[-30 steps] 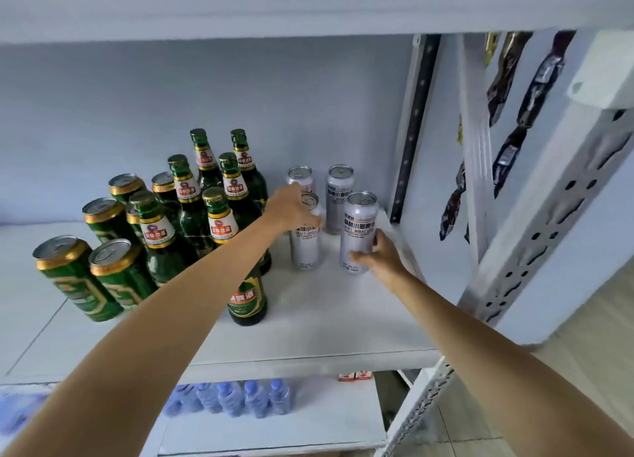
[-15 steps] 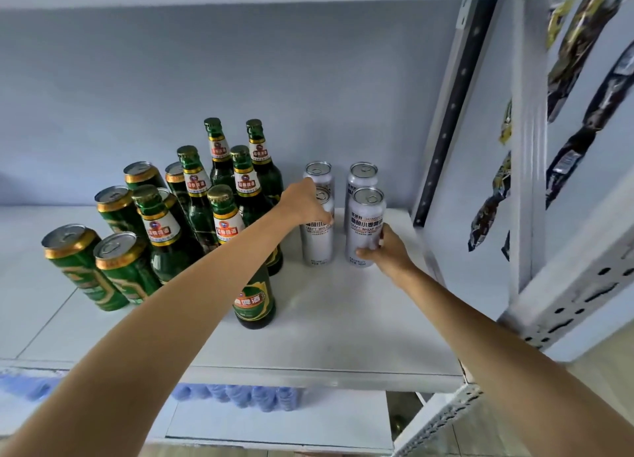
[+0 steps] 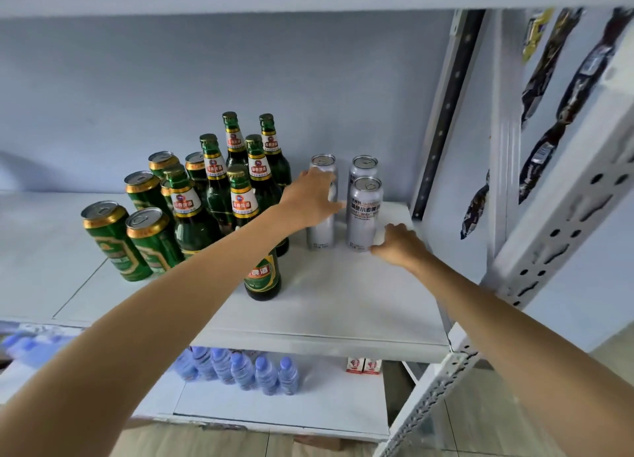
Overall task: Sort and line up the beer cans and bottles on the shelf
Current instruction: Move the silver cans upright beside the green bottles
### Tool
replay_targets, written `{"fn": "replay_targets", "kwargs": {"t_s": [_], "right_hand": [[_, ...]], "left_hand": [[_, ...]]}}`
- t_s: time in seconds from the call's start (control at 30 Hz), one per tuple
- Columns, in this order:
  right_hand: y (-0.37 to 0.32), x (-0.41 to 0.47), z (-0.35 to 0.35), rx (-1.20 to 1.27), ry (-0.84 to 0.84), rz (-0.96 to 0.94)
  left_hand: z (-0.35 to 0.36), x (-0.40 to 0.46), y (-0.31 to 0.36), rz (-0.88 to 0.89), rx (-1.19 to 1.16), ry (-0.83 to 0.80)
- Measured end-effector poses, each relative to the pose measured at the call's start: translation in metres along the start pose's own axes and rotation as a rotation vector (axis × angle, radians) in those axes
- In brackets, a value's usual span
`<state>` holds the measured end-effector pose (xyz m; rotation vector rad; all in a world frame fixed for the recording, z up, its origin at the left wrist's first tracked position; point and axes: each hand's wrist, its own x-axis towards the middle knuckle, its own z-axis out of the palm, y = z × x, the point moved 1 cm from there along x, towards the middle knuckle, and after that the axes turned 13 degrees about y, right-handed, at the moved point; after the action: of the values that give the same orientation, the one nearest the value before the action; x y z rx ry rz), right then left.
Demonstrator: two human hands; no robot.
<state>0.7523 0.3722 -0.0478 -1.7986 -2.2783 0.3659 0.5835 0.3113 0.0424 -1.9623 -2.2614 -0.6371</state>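
Four silver cans stand in a square at the right of the white shelf. My left hand reaches over the green bottles and is closed over the top of the front left silver can. My right hand sits low beside the front right silver can; its thumb tip is at the can's base and its fingers are loosely curled, off the can. Several green bottles are clustered in the middle, and the front bottle is partly hidden by my left forearm. Several green cans stand at the left.
A perforated white shelf post rises at the right, with dark snack packs hanging behind it. The shelf below holds blue-capped water bottles and small red-and-white cartons. Another shelf board runs close overhead.
My right hand has slid down from the side of the front right silver can to its base and loosened its hold. My left hand stays on the front left silver can.
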Motion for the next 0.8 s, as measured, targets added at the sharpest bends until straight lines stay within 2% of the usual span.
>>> {"fn": "replay_targets", "kwargs": {"t_s": [0.2, 0.37, 0.53, 0.8], "right_hand": [[-0.017, -0.045, -0.008, -0.221, 0.090, -0.206], [-0.041, -0.085, 0.002, -0.239, -0.026, -0.286], [-0.084, -0.121, 0.019, -0.215, -0.072, -0.348], [-0.202, -0.195, 0.066, -0.164, -0.092, -0.439]], "left_hand": [[-0.002, -0.071, -0.007, 0.052, 0.033, -0.074], [-0.010, -0.123, -0.036, 0.063, 0.122, -0.182], [-0.035, -0.165, -0.087, 0.044, 0.171, -0.165], [-0.089, -0.249, -0.208, -0.104, 0.186, -0.116]]}}
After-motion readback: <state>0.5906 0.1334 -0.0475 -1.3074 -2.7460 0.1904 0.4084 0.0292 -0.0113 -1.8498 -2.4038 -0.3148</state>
